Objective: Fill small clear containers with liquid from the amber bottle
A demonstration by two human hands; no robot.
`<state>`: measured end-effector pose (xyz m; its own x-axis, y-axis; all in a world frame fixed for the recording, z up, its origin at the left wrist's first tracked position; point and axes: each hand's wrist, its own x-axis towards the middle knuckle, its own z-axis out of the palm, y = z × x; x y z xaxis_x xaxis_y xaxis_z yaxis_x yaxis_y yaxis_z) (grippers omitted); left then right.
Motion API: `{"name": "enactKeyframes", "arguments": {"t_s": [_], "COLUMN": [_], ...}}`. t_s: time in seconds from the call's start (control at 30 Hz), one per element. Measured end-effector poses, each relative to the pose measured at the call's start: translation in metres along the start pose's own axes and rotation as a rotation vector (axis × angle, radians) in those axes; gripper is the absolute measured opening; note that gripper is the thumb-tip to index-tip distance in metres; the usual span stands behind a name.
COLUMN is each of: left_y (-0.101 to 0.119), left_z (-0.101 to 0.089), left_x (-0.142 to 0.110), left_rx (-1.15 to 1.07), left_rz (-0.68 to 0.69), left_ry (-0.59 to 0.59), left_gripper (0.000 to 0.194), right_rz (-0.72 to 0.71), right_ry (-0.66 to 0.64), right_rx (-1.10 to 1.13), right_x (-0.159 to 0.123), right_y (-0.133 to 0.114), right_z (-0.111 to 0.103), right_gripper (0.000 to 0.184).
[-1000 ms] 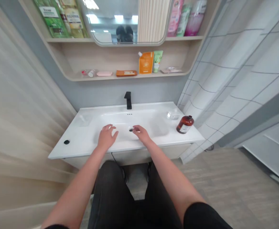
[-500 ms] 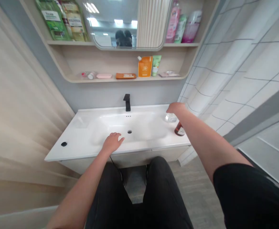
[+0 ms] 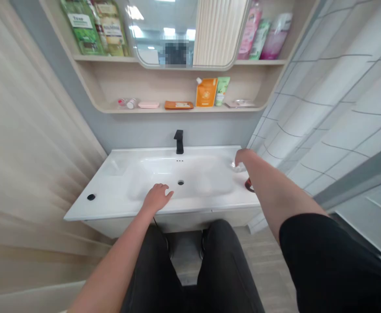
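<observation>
My right hand [image 3: 243, 157] is bent down over a small clear container [image 3: 239, 168] at the back right of the white countertop [image 3: 105, 191]. My fingers hide part of it, so I can't tell whether I have a grip on it or am only touching it. My left hand [image 3: 158, 198] holds nothing; its fingers are loosely curved over the near edge of the sink basin [image 3: 206, 184], thumb apart, pointing toward the drain [image 3: 180, 182].

Just beside my right forearm, and partly covered by it, a brown bottle [image 3: 248, 184] stands on the counter. Behind the basin rises a black faucet [image 3: 179, 141]. Well over to my left lies a small round black piece [image 3: 91, 197], with a clear, see-through thing [image 3: 117, 167] farther back.

On the low shelf [image 3: 164, 111] above are a pink case [image 3: 148, 104], a flat orange packet [image 3: 178, 105], an upright orange pouch [image 3: 206, 93] and a green tube [image 3: 222, 90] just beside it. Higher up, a mirror [image 3: 177, 21] sits between groups of bottles.
</observation>
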<state>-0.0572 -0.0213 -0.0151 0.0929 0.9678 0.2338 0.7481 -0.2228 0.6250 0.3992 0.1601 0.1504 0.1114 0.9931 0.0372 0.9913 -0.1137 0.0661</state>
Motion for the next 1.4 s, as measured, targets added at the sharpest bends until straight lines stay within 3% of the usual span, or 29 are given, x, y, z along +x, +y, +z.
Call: {"name": "enactKeyframes", "arguments": {"t_s": [0.07, 0.13, 0.3, 0.43, 0.57, 0.7, 0.87, 1.03, 1.23, 1.4], "left_y": [0.000, -0.001, -0.002, 0.002, 0.019, 0.035, 0.033, 0.023, 0.029, 0.045], "left_z": [0.000, 0.000, -0.002, -0.004, -0.002, -0.002, 0.002, 0.011, 0.008, 0.011], "left_x": [0.001, 0.001, 0.003, 0.006, 0.012, 0.017, 0.018, 0.017, 0.016, 0.019], "left_rx": [0.026, 0.040, -0.057, -0.281, -0.677, -0.811, -0.881, -0.841, -0.841, -0.894], "left_rz": [0.017, 0.023, 0.003, -0.026, -0.050, 0.048, 0.023, -0.021, 0.042, 0.012], "left_ry": [0.007, 0.003, -0.004, 0.021, -0.091, -0.181, -0.166, -0.173, -0.173, -0.136], "left_gripper": [0.036, 0.036, 0.042, 0.054, 0.078, 0.080, 0.071, 0.078, 0.094, 0.059], "right_rz": [0.029, -0.016, -0.352, -0.583, -0.742, -0.762, -0.627, -0.580, -0.596, -0.565], "right_ry": [-0.156, -0.213, -0.037, -0.008, -0.049, -0.066, -0.126, -0.308, -0.376, -0.445], "right_rx": [-0.045, -0.048, 0.218, 0.602, 0.878, 1.079, 1.404, 1.520, 1.583, 1.599], "right_x": [0.001, -0.004, -0.052, -0.112, -0.159, -0.176, -0.175, -0.174, -0.176, -0.172], "right_y": [-0.011, -0.026, -0.077, -0.119, -0.156, -0.180, -0.188, -0.188, -0.184, -0.184], "right_z": [-0.002, -0.006, -0.005, 0.011, 0.033, 0.057, 0.098, 0.131, 0.133, 0.132], "right_gripper": [0.046, 0.057, 0.104, 0.115, 0.124, 0.120, 0.115, 0.081, 0.066, 0.061]}}
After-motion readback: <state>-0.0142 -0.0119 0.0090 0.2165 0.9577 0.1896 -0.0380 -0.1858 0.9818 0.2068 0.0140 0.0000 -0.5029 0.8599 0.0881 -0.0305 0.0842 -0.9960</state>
